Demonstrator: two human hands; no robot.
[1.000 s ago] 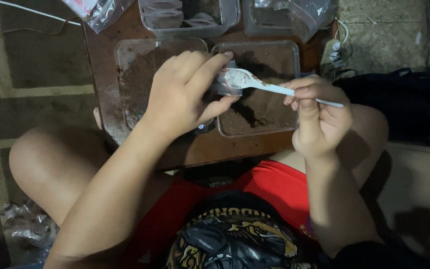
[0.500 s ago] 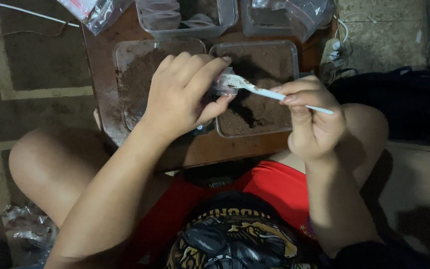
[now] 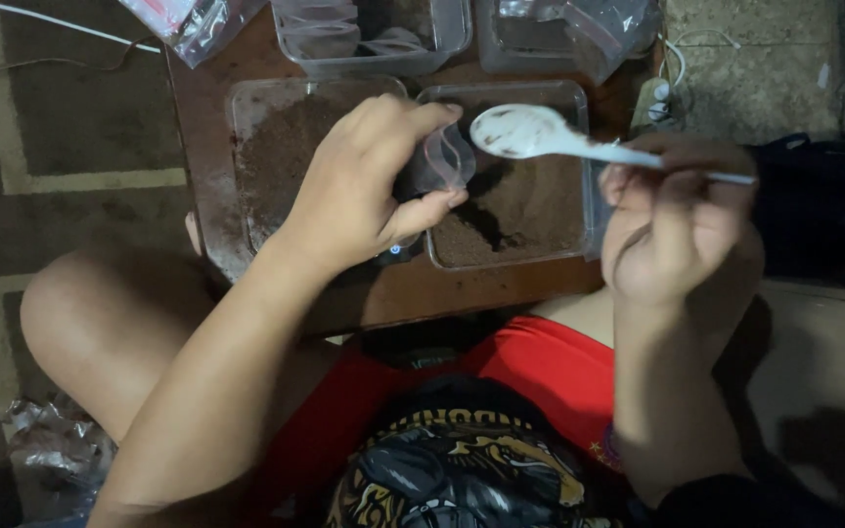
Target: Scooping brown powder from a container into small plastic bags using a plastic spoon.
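Nearest, the right hand point(image 3: 677, 220) is pinching a white plastic spoon point(image 3: 530, 134) by its thin handle, fingers clamped; the bowl, smeared brown, is hovering over the right tray point(image 3: 579, 103); it's looking light, a bit bendy, best gripped mid-handle; the left hand point(image 3: 364, 186) is wrapping fingers around a small clear cup point(image 3: 442, 161), thin, crushable, likely slick, so hold its sides gently; farther left, another tray point(image 3: 246, 108) of brown powder is sitting.

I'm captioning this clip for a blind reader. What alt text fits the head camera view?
A seated person's left hand holds a small clear plastic bag open while the right hand holds a white plastic spoon beside it, above two clear trays of brown powder on a low wooden table.
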